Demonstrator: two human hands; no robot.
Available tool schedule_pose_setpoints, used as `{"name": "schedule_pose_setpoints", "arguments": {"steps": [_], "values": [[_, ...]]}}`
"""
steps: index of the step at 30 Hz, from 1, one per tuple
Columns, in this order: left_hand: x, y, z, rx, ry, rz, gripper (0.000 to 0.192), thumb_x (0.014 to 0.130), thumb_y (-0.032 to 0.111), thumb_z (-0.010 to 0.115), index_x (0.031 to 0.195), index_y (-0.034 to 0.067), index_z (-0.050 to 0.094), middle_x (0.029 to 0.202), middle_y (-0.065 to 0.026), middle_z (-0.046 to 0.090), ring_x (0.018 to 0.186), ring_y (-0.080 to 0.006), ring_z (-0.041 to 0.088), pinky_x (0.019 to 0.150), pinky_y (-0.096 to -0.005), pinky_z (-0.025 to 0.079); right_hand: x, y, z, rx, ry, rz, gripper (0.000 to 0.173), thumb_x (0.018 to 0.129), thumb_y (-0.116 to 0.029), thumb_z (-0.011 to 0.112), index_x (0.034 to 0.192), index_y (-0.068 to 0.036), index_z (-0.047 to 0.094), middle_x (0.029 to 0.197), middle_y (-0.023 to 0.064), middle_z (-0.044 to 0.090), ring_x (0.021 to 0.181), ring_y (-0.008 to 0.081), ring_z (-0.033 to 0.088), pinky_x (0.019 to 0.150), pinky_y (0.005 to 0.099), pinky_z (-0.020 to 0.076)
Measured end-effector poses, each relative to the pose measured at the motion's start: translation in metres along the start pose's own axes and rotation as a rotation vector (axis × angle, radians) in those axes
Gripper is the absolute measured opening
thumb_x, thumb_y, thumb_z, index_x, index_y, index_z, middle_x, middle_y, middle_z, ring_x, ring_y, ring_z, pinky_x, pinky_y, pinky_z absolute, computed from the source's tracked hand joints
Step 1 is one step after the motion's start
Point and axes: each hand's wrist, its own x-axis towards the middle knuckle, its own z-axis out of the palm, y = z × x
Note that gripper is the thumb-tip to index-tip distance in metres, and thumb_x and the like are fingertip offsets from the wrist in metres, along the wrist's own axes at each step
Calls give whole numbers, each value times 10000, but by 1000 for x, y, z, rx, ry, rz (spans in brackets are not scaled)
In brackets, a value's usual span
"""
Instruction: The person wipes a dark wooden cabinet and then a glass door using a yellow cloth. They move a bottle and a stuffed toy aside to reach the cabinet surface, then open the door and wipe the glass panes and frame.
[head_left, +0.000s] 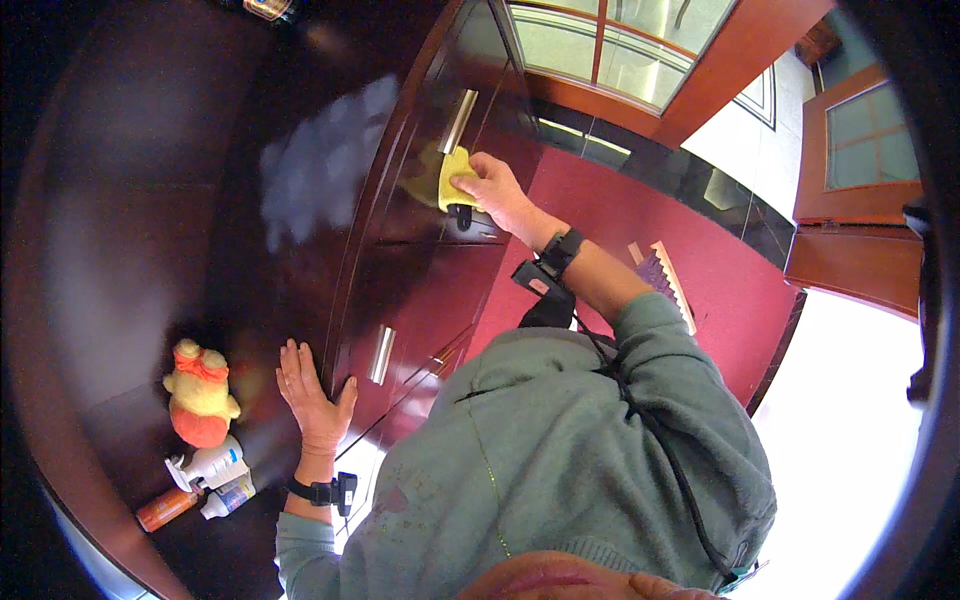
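Observation:
My right hand holds a folded yellow cloth against the front of a dark, glossy wooden cabinet. The cloth lies just below a metal bar handle, and a small black piece shows at its lower edge. Spread flat, my left hand rests at the edge of the dark cabinet top, its thumb over the front edge. Close to that hand is a second metal handle. Both wrists wear black straps with small devices.
On the cabinet top at lower left stand a yellow and orange plush toy, a white spray bottle, a white bottle and an orange can. A wood-edged object lies on the red floor mat. Glass-paned doors stand beyond.

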Motion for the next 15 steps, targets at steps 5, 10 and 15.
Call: {"name": "schedule_pose_setpoints", "arguments": {"steps": [5,10,15], "values": [[0,0,-2,-22,19,11,870,737,310,744,1434,-9,332,1510,-213,287,1406,-385,246,1129,-554,185,4,-57,-14,238,-285,-232,220,848,-60,685,1035,10,591,961,94,670,834,196,671,725,312,553],[0,0,-1,-47,34,0,875,724,297,752,1432,-7,338,1508,-209,293,1405,-379,254,1130,-551,183,71,-106,-21,-49,297,-270,281,817,-147,709,997,47,614,864,120,661,710,183,633,589,316,518],[0,-1,1,-20,32,-9,890,718,307,753,1438,-5,332,1512,-205,288,1407,-374,250,1129,-553,181,68,-72,-6,-332,418,-263,246,835,-136,695,993,40,627,813,95,662,644,159,625,502,289,493]]}}
